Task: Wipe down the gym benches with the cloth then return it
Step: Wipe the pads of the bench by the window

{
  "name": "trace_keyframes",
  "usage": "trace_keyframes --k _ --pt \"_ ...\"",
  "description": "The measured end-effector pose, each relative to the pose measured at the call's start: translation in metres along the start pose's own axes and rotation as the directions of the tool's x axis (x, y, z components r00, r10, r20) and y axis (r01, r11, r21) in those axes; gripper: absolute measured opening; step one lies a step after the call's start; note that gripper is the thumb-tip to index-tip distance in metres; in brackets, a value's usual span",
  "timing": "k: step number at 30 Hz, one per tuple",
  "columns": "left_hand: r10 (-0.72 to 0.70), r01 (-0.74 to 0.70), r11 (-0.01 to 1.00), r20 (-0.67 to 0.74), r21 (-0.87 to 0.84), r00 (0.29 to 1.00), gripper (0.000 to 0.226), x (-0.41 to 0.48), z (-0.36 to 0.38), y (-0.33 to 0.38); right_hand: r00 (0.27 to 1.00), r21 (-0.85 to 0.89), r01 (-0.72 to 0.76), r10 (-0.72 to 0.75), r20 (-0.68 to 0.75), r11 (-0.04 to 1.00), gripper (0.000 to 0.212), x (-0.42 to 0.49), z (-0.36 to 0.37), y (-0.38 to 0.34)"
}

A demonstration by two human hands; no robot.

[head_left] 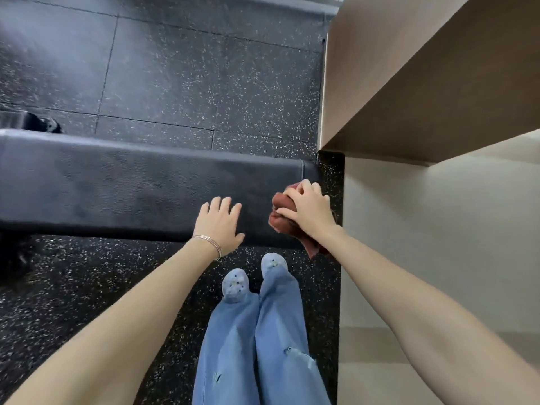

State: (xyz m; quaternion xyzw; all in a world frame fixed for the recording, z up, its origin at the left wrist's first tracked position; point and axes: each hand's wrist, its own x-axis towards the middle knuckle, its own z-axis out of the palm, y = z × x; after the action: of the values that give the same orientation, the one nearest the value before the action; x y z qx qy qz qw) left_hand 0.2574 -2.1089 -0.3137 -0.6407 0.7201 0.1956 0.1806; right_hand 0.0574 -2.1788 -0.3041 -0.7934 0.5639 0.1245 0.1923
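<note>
right hand (311, 209) grips the bunched red cloth (285, 213) at the bench's (117, 188) right end, left hand (219, 222) open and flat just left of it

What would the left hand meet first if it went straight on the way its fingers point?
Probably the black bench pad: the left hand points across it, though its height above the pad is unclear.
</note>
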Motion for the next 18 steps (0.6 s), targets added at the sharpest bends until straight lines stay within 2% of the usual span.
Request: trace_keyframes --k 4,9,14,18 --pt "0.022 -0.022 1.0 -0.048 -0.013 0.999 0.079 0.053 0.031 -0.002 0.995 0.033 -0.04 0.043 -0.088 0.999 0.038 0.048 0.04 0.02" --pt "0.004 -0.012 0.998 -0.151 -0.053 0.988 0.083 0.111 0.048 -0.009 0.962 0.079 -0.177 0.189 -0.195 0.981 0.039 0.089 0.08 0.042" --pt "0.026 -0.047 0.995 -0.213 -0.091 0.977 0.078 0.153 0.051 -0.003 0.91 0.123 -0.227 0.255 -0.328 0.966 0.034 0.061 0.126 0.044" --pt "0.025 -0.045 0.994 -0.189 -0.099 0.982 0.077 0.173 0.052 0.004 0.913 0.094 -0.202 0.222 -0.343 0.975 0.031 0.026 0.146 0.046"
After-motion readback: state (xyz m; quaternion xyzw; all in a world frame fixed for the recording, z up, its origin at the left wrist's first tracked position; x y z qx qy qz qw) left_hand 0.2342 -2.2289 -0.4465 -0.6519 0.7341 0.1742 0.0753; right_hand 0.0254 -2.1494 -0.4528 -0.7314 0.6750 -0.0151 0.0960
